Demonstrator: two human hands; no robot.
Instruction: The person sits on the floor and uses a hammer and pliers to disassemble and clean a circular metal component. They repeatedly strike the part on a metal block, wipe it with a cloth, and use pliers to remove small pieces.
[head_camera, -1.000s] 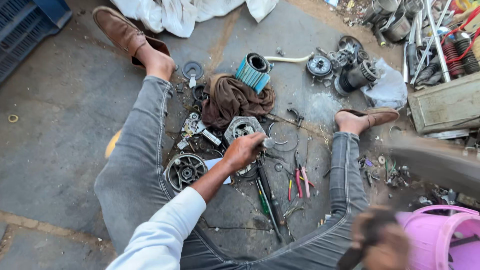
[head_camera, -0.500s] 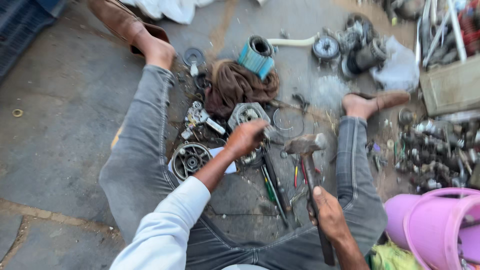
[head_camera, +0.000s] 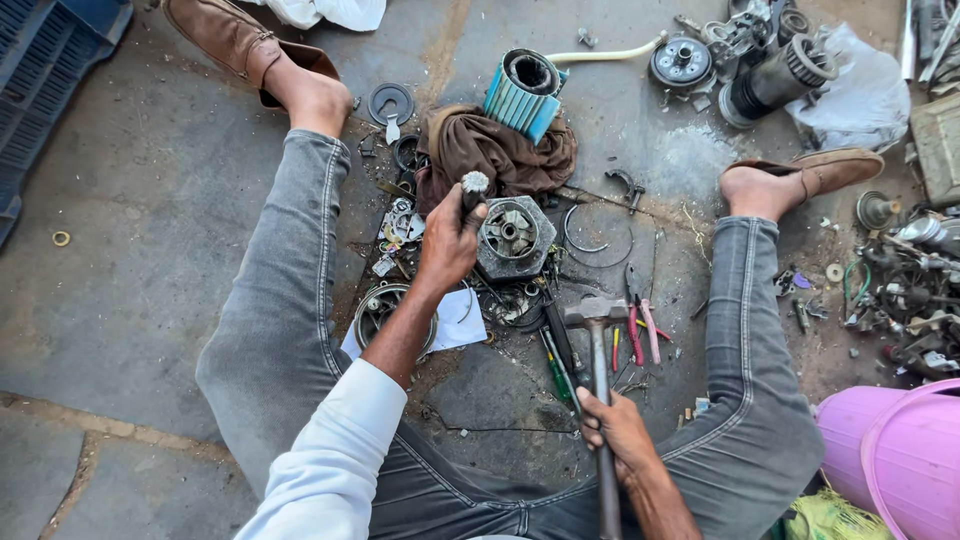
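Note:
I sit on the concrete floor with my legs spread. My left hand (head_camera: 447, 247) is closed around a short dark metal shaft (head_camera: 472, 186) with a worn silvery top, held upright next to a grey round metal housing (head_camera: 512, 236). Lower down, my right hand (head_camera: 615, 432) grips the handle of a hammer (head_camera: 597, 312), whose steel head hovers over the tools below the housing, between my knees.
A brown rag (head_camera: 500, 150), a blue finned cylinder (head_camera: 522, 88) and a round pulley-like part (head_camera: 380, 308) on white paper lie near the housing. Pliers (head_camera: 638, 305) and screwdrivers (head_camera: 556, 368) sit beside the hammer. Engine parts are piled at right, with a purple tub (head_camera: 900, 455) nearby.
My right hand came in from the right with the hammer and now holds it between my knees. My left hand lifted to the shaft beside the housing.

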